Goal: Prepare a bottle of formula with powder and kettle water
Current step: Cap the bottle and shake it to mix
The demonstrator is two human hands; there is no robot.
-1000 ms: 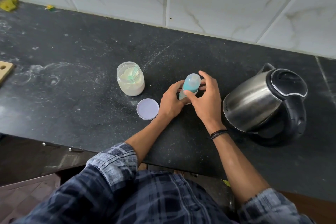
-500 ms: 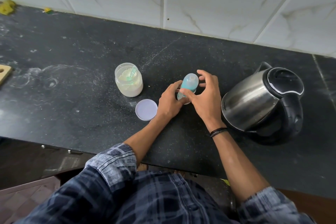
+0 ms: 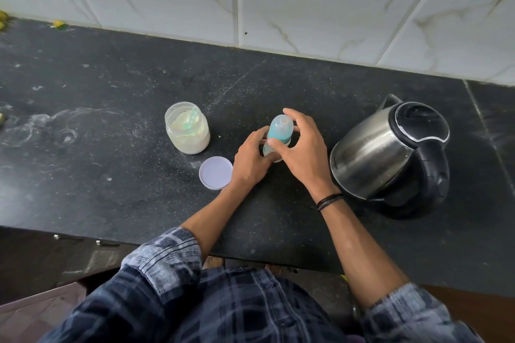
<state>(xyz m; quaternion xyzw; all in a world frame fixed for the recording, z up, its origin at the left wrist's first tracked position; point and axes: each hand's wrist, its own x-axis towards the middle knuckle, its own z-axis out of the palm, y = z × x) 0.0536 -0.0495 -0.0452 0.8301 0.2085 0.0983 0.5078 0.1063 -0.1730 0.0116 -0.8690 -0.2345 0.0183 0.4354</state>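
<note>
Bottle (image 3: 279, 128): left of kettle (image 3: 376, 153), base hidden by hands.
Left hand (image 3: 250, 160): grasps lower bottle.
Right hand (image 3: 302, 147): grips bottle top.

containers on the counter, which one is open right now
The powder jar on the left: its white lid lies on the counter beside it and a scoop sits inside. The bottle is capped; the kettle has its lid shut.

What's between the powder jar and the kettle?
In the head view, the bottle, gripped by the left hand and right hand. The loose lid lies beside the left hand, slightly nearer the person.
</note>
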